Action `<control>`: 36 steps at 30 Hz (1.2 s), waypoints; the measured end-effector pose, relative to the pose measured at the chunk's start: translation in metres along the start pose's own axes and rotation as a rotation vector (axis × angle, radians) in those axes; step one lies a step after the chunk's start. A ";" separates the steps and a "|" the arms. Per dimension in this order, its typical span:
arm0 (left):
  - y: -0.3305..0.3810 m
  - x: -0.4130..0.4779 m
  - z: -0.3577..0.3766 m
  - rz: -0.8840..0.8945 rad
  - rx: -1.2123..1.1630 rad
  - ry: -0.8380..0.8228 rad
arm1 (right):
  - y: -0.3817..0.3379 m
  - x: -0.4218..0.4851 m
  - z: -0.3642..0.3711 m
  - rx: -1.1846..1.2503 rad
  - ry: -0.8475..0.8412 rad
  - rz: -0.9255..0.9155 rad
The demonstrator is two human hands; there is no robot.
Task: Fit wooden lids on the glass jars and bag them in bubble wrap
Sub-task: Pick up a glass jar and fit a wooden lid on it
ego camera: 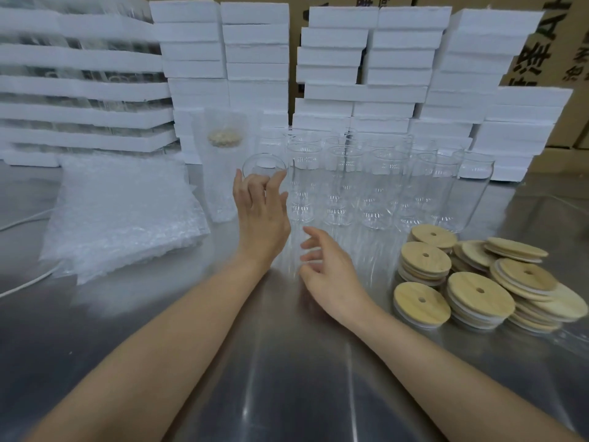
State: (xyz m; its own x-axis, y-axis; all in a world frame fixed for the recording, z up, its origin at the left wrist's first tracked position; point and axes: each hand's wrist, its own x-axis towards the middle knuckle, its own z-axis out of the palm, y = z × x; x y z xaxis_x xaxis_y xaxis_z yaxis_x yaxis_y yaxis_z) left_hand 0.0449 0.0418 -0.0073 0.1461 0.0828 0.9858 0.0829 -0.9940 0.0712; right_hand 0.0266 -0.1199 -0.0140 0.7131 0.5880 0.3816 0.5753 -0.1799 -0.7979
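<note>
Several clear glass jars (pixel 379 186) stand in rows at the middle of the steel table. My left hand (pixel 261 212) reaches to the leftmost jar (pixel 263 164), fingers spread around its upper part, touching or nearly touching the glass. My right hand (pixel 328 269) hovers lower, in front of the jars, fingers loosely curled and holding nothing. Piles of round wooden lids (pixel 478 291) with centre holes lie at the right. A stack of bubble wrap bags (pixel 121 215) lies at the left. One lidded jar in a bubble wrap bag (pixel 223 167) stands behind the stack.
Stacks of white foam blocks (pixel 366 74) line the back of the steel table (pixel 287 378), with cardboard boxes (pixel 554 52) behind. Foam trays holding more glassware (pixel 79 90) are stacked at back left. A white cable (pixel 25 282) runs along the left edge.
</note>
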 end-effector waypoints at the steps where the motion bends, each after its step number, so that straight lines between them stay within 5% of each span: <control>1: 0.006 0.000 -0.007 0.003 -0.044 0.019 | 0.000 0.001 -0.003 0.001 0.027 0.001; 7: 0.048 -0.004 -0.048 0.013 -0.320 0.119 | 0.006 0.006 -0.017 0.078 0.056 0.024; 13: 0.058 0.002 -0.072 -0.240 -0.733 0.052 | 0.001 -0.007 -0.018 0.257 -0.071 0.022; 18: 0.067 -0.004 -0.071 -0.979 -1.073 -0.478 | -0.003 -0.010 -0.026 0.419 -0.050 0.081; 22: 0.060 -0.009 -0.066 -1.102 -1.253 -0.845 | -0.003 -0.008 -0.028 0.659 0.001 0.151; 28: 0.061 -0.012 -0.062 -1.044 -1.237 -0.823 | 0.003 -0.002 -0.027 0.717 0.043 0.156; 36: 0.051 -0.011 -0.060 -1.239 -1.374 -0.729 | 0.004 0.005 -0.030 0.908 0.130 0.220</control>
State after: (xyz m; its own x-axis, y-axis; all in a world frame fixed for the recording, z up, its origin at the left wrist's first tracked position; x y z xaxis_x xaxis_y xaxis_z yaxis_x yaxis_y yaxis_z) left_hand -0.0113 -0.0146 -0.0051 0.9480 0.3012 0.1030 -0.1883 0.2698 0.9443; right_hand 0.0448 -0.1414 -0.0008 0.8392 0.5117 0.1841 -0.0713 0.4391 -0.8956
